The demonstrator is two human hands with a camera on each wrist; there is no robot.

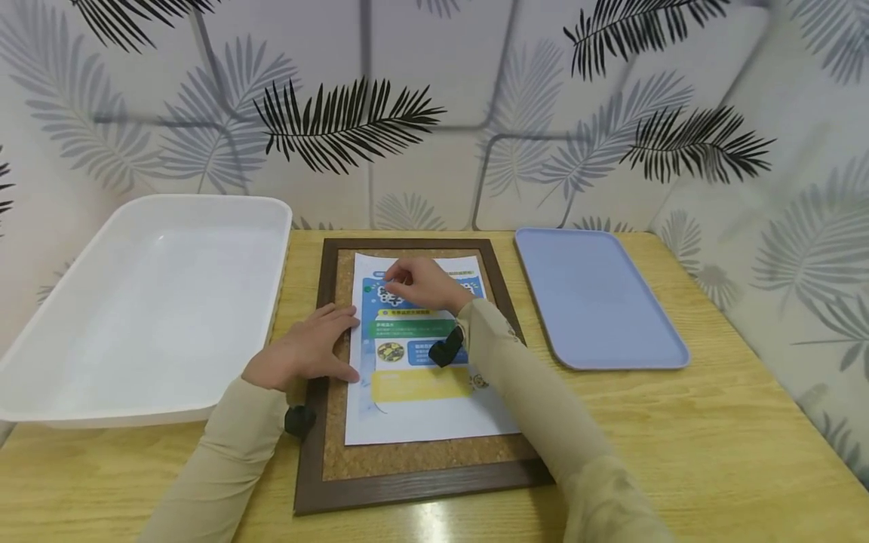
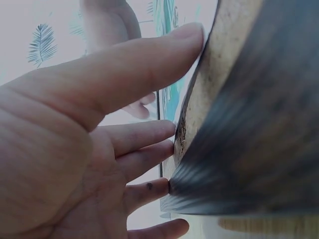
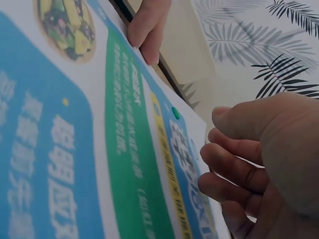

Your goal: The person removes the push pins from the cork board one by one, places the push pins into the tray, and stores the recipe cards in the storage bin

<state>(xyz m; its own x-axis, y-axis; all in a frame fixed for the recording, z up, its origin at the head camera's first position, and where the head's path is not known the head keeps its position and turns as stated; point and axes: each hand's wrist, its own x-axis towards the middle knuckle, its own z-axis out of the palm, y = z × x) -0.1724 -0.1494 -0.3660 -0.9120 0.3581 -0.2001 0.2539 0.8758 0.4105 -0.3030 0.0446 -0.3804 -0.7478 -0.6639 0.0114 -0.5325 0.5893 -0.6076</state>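
Note:
A printed poster (image 1: 417, 381) in blue, green and yellow lies on a cork board (image 1: 407, 457) with a dark brown frame. A small green pushpin (image 3: 175, 113) sits in its upper left part. My left hand (image 1: 305, 348) rests at the poster's left edge, thumb and fingers spread, touching the paper and the board. Over the upper part of the poster hovers my right hand (image 1: 428, 285), its fingers loosely bent and the thumb close to the index finger. In the right wrist view nothing shows between those fingertips.
To the left stands a large white tray (image 1: 280, 256) with raised walls. A flat light-blue tray (image 1: 604, 302) lies right of the board. Both share the wooden table (image 1: 733, 437) with the board, and a leaf-patterned wall covering (image 1: 448, 68) rises behind.

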